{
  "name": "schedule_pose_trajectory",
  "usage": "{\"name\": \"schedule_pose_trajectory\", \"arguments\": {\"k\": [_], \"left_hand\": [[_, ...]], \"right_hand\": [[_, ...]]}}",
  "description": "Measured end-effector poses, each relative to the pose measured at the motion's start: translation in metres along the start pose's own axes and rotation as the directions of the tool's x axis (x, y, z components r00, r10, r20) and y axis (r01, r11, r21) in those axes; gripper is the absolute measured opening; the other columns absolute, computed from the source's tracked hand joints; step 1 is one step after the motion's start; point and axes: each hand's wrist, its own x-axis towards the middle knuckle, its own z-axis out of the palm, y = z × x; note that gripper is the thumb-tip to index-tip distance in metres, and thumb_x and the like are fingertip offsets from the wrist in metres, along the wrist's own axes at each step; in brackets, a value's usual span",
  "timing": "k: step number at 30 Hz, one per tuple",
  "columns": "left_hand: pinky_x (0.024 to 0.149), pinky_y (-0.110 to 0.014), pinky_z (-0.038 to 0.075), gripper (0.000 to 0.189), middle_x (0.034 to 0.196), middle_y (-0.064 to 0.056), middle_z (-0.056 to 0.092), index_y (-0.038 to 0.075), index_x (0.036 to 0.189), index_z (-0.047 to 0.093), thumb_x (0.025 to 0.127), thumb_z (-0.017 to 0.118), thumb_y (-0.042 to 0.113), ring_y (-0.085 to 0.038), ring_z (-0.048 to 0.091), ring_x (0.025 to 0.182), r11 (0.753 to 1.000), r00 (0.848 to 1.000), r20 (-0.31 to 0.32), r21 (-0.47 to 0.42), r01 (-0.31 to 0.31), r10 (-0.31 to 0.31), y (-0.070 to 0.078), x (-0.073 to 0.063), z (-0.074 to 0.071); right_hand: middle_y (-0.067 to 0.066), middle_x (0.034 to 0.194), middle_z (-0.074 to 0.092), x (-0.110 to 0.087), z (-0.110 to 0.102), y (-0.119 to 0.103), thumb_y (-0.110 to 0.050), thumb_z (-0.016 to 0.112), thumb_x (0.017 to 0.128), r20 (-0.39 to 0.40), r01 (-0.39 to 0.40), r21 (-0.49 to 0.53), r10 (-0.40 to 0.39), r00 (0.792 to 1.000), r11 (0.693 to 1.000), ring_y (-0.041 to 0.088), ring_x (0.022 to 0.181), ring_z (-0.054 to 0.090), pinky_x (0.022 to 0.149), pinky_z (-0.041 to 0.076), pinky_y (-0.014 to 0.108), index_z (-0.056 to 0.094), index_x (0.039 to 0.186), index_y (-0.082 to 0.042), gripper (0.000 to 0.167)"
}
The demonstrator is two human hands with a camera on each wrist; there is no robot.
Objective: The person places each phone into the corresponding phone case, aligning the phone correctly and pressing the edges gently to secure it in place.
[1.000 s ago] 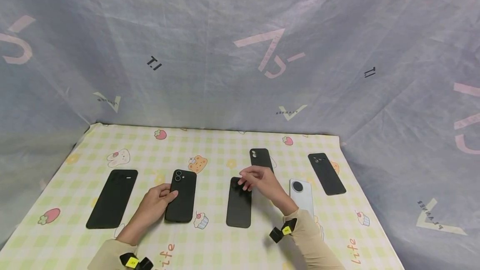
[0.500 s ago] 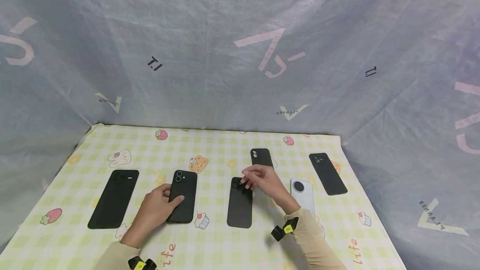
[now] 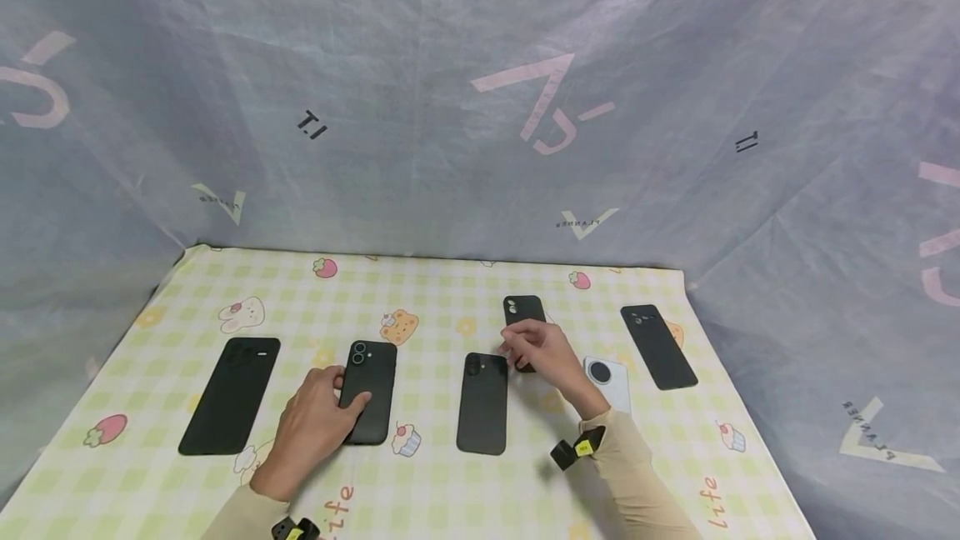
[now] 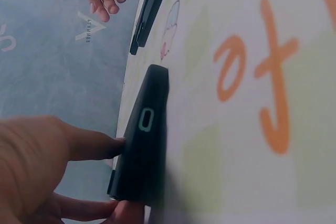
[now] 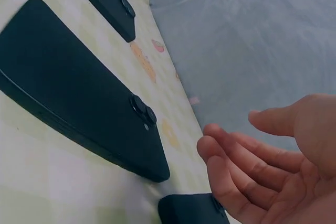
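Observation:
My left hand pinches the left edge of a black phone lying camera side up, thumb on its back. In the left wrist view, the thumb and a finger of that hand sit at either side of the phone, whose charging-port end faces the camera. A second black phone with two lenses lies to the right. Just past its upper right corner hovers my right hand, fingers loosely bent around nothing, partly covering a black phone case with camera holes. The right wrist view shows its palm bare.
A black phone case or phone lies at far left. On the right are a white phone with a round camera, partly behind the right forearm, and a black case with camera cut-outs. A checked cloth covers the table; grey fabric hangs behind.
My right hand has moved right and slightly up, off the second phone's camera corner. My left hand has shifted slightly right, its thumb farther onto the phone's back.

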Motion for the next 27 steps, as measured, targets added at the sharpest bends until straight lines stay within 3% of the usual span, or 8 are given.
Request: {"name": "schedule_pose_trajectory", "arguments": {"k": [5, 9, 13, 17, 22, 25, 27], "left_hand": [[0.08, -0.054, 0.052, 0.059, 0.116, -0.024, 0.059, -0.012, 0.135, 0.058, 0.097, 0.079, 0.028, -0.033, 0.062, 0.092, 0.999, 1.0, 0.0, 0.04, -0.018, 0.018, 0.002, 0.0, 0.0], [0.081, -0.057, 0.053, 0.062, 0.118, -0.025, 0.06, -0.011, 0.139, 0.057, 0.097, 0.08, 0.029, -0.035, 0.065, 0.093, 0.997, 1.0, -0.013, 0.068, -0.024, 0.025, 0.004, -0.001, 0.0], [0.077, -0.054, 0.053, 0.063, 0.115, -0.022, 0.061, -0.009, 0.14, 0.058, 0.096, 0.082, 0.029, -0.033, 0.065, 0.089, 0.996, 0.999, -0.028, 0.084, -0.024, 0.026, 0.003, -0.001, -0.001], [0.068, -0.048, 0.051, 0.062, 0.108, -0.017, 0.06, -0.007, 0.138, 0.06, 0.094, 0.084, 0.029, -0.028, 0.063, 0.082, 0.996, 0.999, -0.03, 0.09, -0.024, 0.027, 0.002, 0.0, -0.002], [0.06, -0.043, 0.048, 0.062, 0.105, -0.013, 0.06, -0.004, 0.139, 0.062, 0.093, 0.085, 0.032, -0.025, 0.061, 0.075, 0.994, 0.999, -0.024, 0.105, -0.027, 0.03, 0.0, 0.0, -0.002], [0.059, -0.042, 0.047, 0.063, 0.106, -0.012, 0.06, -0.003, 0.139, 0.062, 0.094, 0.084, 0.033, -0.024, 0.061, 0.074, 0.993, 0.999, -0.024, 0.115, -0.026, 0.029, -0.001, 0.0, -0.001], [0.058, -0.041, 0.046, 0.063, 0.106, -0.012, 0.06, -0.003, 0.14, 0.062, 0.094, 0.084, 0.034, -0.024, 0.06, 0.075, 0.993, 0.999, -0.024, 0.118, -0.027, 0.03, 0.0, 0.0, -0.001]], "right_hand": [[0.022, 0.103, 0.078, 0.011, -0.007, -0.001, -0.022, 0.069, 0.108, -0.068, -0.023, -0.029, 0.021, 0.997, 0.999, 0.034, 0.086, 0.076, 0.075, 0.062, 0.034, 0.072, 0.124, 0.008, 0.035], [0.014, 0.097, 0.079, 0.02, -0.014, -0.001, -0.018, 0.073, 0.105, -0.166, -0.008, -0.191, -0.024, 0.986, 0.982, 0.029, 0.081, 0.076, 0.072, 0.06, 0.031, 0.077, 0.116, 0.001, 0.022], [0.009, 0.101, 0.077, 0.027, -0.018, -0.002, -0.02, 0.077, 0.102, -0.229, -0.026, -0.355, -0.06, 0.972, 0.935, 0.026, 0.088, 0.075, 0.078, 0.059, 0.037, 0.08, 0.112, -0.005, 0.018], [0.011, 0.109, 0.076, 0.033, -0.02, -0.001, -0.023, 0.078, 0.101, -0.238, -0.041, -0.425, -0.068, 0.969, 0.904, 0.028, 0.097, 0.075, 0.085, 0.06, 0.046, 0.079, 0.113, -0.005, 0.022], [0.015, 0.108, 0.074, 0.034, -0.027, -0.001, -0.026, 0.077, 0.101, -0.235, -0.077, -0.502, -0.05, 0.971, 0.862, 0.031, 0.096, 0.072, 0.083, 0.058, 0.049, 0.075, 0.118, 0.0, 0.031], [0.017, 0.109, 0.074, 0.034, -0.032, 0.0, -0.035, 0.075, 0.102, -0.242, -0.143, -0.561, 0.004, 0.97, 0.815, 0.032, 0.095, 0.071, 0.082, 0.057, 0.051, 0.071, 0.127, 0.003, 0.046], [0.018, 0.108, 0.074, 0.035, -0.034, 0.001, -0.043, 0.073, 0.102, -0.249, -0.19, -0.611, 0.042, 0.968, 0.768, 0.032, 0.091, 0.071, 0.081, 0.058, 0.052, 0.068, 0.133, 0.005, 0.058]]}}
